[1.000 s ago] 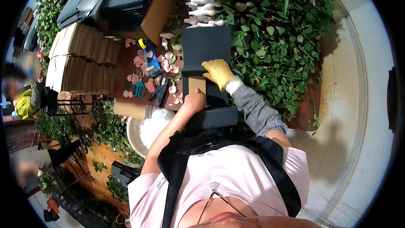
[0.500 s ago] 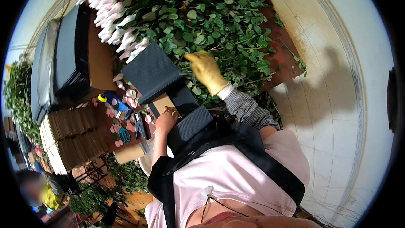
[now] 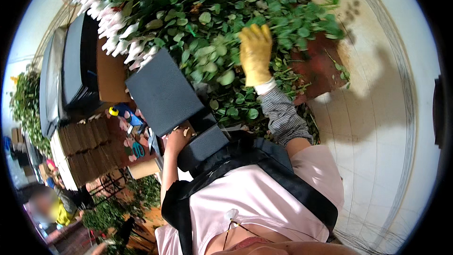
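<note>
My right hand (image 3: 255,56), in a yellow glove, reaches into a heap of leafy rose stems (image 3: 236,4). Its fingers curl over some stems, whose leafy ends stick out to the right past the edge of the red table. My bare left hand (image 3: 177,140) rests at a folded black corrugated sheet (image 3: 165,94) close to my body. Its fingers bend over a piece of brown cardboard (image 3: 191,129) inside the fold, partly covered by the upper flap. Flower heads in white net sleeves (image 3: 111,23) line the heap's left side.
Teal-handled scissors (image 3: 138,149), a blue tool with a yellow tip (image 3: 130,114) and loose pink petals lie left of my hand. Stacks of black sheets (image 3: 80,61) and brown cardboard (image 3: 89,151) stand farther left. Another person (image 3: 63,210) is at lower left.
My gloved right hand has moved right and farther away, and leafy stems now jut out beyond it. The black upper flap has come down over part of my left hand and the brown cardboard.
</note>
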`<state>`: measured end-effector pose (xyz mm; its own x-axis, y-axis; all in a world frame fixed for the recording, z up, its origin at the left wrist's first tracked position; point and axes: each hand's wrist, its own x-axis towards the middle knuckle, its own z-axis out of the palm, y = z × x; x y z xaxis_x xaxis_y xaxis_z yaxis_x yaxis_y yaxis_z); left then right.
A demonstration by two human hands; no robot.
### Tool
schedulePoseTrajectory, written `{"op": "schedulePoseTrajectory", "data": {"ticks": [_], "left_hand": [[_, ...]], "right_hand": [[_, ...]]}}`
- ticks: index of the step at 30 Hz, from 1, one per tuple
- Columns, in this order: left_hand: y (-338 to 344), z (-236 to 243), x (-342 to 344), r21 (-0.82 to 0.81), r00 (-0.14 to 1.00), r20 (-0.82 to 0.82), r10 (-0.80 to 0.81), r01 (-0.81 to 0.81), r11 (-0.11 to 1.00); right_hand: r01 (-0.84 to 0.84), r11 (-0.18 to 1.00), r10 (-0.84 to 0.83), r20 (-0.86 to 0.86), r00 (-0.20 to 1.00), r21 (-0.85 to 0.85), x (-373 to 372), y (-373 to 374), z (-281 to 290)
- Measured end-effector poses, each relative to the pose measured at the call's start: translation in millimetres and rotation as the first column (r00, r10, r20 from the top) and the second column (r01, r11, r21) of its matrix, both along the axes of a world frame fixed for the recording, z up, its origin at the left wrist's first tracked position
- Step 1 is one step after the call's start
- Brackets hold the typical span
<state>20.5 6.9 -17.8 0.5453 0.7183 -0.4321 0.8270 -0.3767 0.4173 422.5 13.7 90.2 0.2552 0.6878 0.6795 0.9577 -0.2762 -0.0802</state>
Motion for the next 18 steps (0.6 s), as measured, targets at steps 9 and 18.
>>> {"op": "schedulePoseTrajectory", "data": {"ticks": [9,18], "left_hand": [[-0.4,-4.8,0.2,-0.021,0.992,0.101,0.078,-0.076,0.997],[3.7,4.1,3.4,0.017,0.998,0.05,0.047,-0.048,0.999]], "right_hand": [[-0.165,0.838,-0.004,-0.308,0.951,-0.52,81.6,19.1,-103.0],[-0.275,0.807,0.216,-0.172,0.961,-0.523,13.7,33.2,-98.1]]}}
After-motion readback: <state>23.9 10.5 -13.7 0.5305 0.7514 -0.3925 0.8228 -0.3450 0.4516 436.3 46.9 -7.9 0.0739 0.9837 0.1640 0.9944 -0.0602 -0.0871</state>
